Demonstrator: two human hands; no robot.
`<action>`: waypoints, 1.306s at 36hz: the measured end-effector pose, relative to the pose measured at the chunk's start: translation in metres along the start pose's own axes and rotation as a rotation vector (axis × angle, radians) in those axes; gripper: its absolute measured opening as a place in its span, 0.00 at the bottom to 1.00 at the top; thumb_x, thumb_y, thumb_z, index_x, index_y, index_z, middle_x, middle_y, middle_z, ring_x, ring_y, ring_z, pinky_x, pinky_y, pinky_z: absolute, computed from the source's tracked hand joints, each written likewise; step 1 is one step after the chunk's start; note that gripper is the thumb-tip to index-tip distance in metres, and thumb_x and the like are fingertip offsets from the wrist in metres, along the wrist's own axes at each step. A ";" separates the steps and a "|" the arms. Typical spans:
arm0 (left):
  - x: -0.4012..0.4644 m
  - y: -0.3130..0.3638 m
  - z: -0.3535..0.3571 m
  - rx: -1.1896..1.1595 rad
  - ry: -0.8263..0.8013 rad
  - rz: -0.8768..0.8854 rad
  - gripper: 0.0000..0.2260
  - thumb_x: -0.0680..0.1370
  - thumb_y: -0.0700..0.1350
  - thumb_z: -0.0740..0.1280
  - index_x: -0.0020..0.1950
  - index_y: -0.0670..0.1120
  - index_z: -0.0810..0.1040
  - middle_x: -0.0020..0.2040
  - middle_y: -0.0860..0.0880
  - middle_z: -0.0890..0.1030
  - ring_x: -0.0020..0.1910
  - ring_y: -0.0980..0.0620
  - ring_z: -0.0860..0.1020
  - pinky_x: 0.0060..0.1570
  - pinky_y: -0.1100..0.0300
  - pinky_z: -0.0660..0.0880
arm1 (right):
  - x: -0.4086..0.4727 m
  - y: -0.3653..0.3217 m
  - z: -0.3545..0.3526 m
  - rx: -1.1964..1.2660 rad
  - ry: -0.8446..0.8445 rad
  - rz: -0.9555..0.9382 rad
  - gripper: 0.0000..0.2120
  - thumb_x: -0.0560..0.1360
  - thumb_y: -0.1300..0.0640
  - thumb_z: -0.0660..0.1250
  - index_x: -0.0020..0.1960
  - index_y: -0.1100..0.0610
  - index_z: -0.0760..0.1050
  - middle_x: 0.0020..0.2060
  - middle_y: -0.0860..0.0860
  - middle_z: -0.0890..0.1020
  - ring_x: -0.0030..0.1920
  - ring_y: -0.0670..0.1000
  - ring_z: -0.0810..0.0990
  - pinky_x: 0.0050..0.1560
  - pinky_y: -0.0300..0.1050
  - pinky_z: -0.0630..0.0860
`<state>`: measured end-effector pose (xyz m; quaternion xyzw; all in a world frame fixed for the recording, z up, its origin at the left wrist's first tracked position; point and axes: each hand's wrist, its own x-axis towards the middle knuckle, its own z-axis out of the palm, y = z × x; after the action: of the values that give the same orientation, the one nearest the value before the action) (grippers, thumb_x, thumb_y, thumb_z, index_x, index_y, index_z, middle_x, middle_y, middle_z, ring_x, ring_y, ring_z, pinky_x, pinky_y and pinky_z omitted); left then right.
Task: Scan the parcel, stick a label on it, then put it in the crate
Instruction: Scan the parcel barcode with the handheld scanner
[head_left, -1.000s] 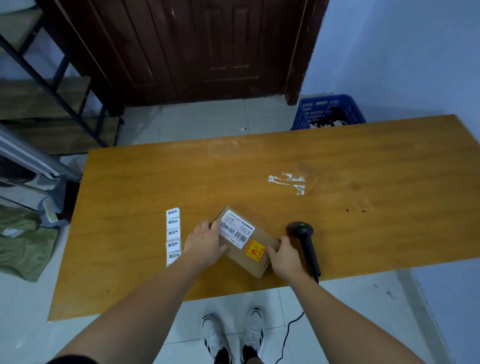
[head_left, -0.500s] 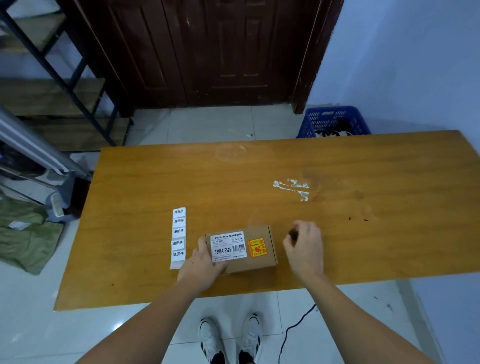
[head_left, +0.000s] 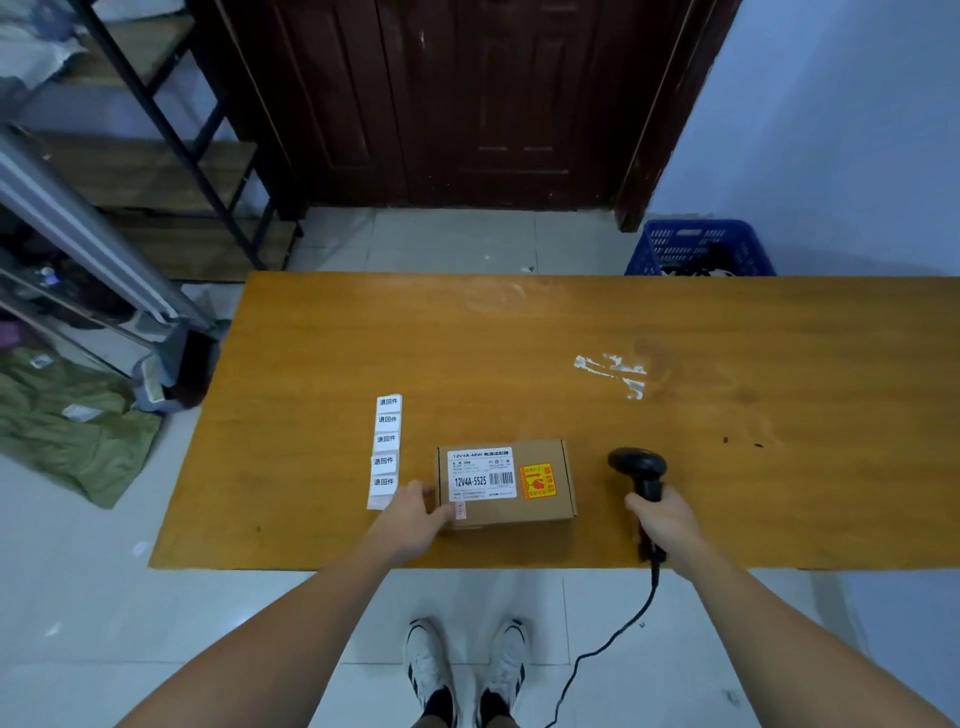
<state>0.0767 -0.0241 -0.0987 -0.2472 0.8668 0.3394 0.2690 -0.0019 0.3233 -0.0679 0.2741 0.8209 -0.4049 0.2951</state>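
A small brown cardboard parcel (head_left: 556, 506) lies flat near the front edge of the wooden table (head_left: 597, 332), with a white barcode label and a yellow sticker on top. My left hand (head_left: 415, 512) rests against its front left corner, fingers spread. My right hand (head_left: 662, 525) grips the handle of the black corded scanner (head_left: 641, 470), to the right of the parcel, its head toward the far side. A strip of white labels (head_left: 387, 449) lies left of the parcel. The blue crate (head_left: 698, 247) stands on the floor beyond the table's far edge.
A dark wooden door is straight ahead. A black metal shelf rack (head_left: 171, 135) and a green bag (head_left: 67, 426) stand on the floor at the left. White tape residue (head_left: 613, 369) marks the tabletop. The scanner cable (head_left: 613, 639) hangs off the front edge by my shoes.
The parcel was turned from a diagonal to square with the table's edge. My right hand left the parcel, reached right and closed on the scanner's handle. My left hand stayed at the parcel's left corner.
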 end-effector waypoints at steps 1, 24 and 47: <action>-0.001 0.000 0.000 0.005 -0.003 -0.004 0.31 0.79 0.62 0.68 0.76 0.46 0.68 0.72 0.45 0.76 0.66 0.46 0.77 0.63 0.48 0.78 | -0.007 -0.006 -0.001 0.012 0.025 -0.039 0.06 0.79 0.56 0.68 0.51 0.58 0.74 0.34 0.57 0.78 0.33 0.56 0.79 0.35 0.48 0.73; -0.007 -0.005 -0.014 0.554 0.022 0.142 0.25 0.82 0.63 0.59 0.72 0.49 0.73 0.66 0.47 0.78 0.64 0.45 0.77 0.61 0.47 0.78 | -0.108 -0.064 0.087 -0.122 -0.172 -0.238 0.06 0.78 0.58 0.64 0.44 0.59 0.72 0.28 0.54 0.78 0.22 0.50 0.77 0.25 0.42 0.74; -0.002 -0.004 -0.018 0.537 0.012 0.096 0.24 0.82 0.62 0.60 0.73 0.50 0.73 0.67 0.47 0.79 0.65 0.46 0.77 0.61 0.49 0.78 | -0.101 -0.064 0.085 -0.123 -0.230 -0.257 0.05 0.75 0.58 0.63 0.43 0.60 0.71 0.28 0.55 0.78 0.21 0.53 0.78 0.26 0.45 0.77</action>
<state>0.0755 -0.0391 -0.0876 -0.1274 0.9381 0.1083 0.3034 0.0444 0.1986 -0.0069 0.1001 0.8331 -0.4171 0.3492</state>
